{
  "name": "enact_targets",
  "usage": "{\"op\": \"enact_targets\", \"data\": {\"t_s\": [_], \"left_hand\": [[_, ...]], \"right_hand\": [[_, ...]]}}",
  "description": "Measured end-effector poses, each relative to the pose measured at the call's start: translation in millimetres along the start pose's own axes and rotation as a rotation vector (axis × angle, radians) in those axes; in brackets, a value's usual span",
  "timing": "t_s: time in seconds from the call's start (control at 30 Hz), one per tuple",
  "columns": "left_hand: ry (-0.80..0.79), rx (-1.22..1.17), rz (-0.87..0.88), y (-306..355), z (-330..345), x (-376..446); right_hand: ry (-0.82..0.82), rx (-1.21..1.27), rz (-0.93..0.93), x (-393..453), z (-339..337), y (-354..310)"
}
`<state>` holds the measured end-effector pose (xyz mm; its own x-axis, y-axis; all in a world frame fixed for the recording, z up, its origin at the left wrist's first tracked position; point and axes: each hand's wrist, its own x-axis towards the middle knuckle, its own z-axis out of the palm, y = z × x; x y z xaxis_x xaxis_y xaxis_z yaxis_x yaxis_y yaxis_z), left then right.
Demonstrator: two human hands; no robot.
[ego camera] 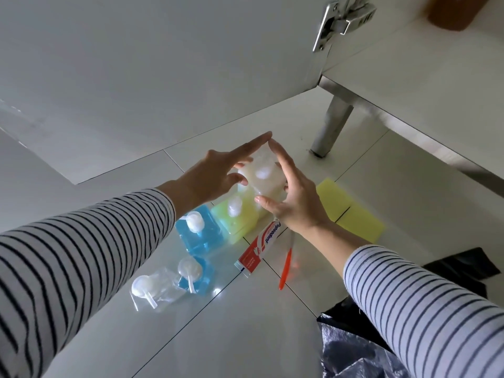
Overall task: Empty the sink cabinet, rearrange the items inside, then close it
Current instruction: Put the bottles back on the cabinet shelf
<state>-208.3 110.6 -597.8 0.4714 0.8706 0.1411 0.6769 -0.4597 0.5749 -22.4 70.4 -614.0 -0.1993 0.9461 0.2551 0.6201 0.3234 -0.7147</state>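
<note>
Both hands are wrapped around a white pump bottle [266,177], left hand [211,178] and right hand [293,197] with fingers mostly straight, pressing its sides, index tips nearly meeting over it. It's above the tiled floor [245,336] by the open cabinet door [163,64]. Beside it a green bottle [237,216], two blue bottles [197,233], a clear one [152,291], toothpaste box [261,245], orange toothbrush [286,264] and yellow sponge [346,208] sit on the tiles.

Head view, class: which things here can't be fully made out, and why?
- Whitish pump bottle: sides hidden by the left hand and right hand.
- Brown bottle: cut off by the top edge.
- Toothbrush: head hidden under the right wrist.
- Cabinet interior: out of view.
</note>
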Motion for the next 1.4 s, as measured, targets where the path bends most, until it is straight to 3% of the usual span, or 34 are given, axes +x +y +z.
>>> {"op": "enact_targets", "data": {"t_s": [0.23, 0.57, 0.8, 1.17, 1.4], "left_hand": [[0.031, 0.001, 0.106, 49.8, -11.0, 8.0], [0.120, -0.089, 0.246, 203.5, -48.2, 76.4], [0.123, -0.110, 0.309, 282.0, -29.3, 149.3], [0.136, -0.130, 0.329, 261.6, 5.2, 323.5], [0.138, -0.171, 0.257, 230.3, 13.6, 415.7]], "right_hand": [[0.074, -0.030, -0.015, -17.4, -53.0, -20.1], [0.206, -0.089, -0.081, -23.3, -224.5, -47.7], [0.255, -0.146, -0.010, -13.9, -319.6, -17.2], [0.284, -0.187, -0.004, 110.8, -368.9, 88.3], [0.282, -0.123, 0.066, 201.4, -379.0, 148.3]]}}
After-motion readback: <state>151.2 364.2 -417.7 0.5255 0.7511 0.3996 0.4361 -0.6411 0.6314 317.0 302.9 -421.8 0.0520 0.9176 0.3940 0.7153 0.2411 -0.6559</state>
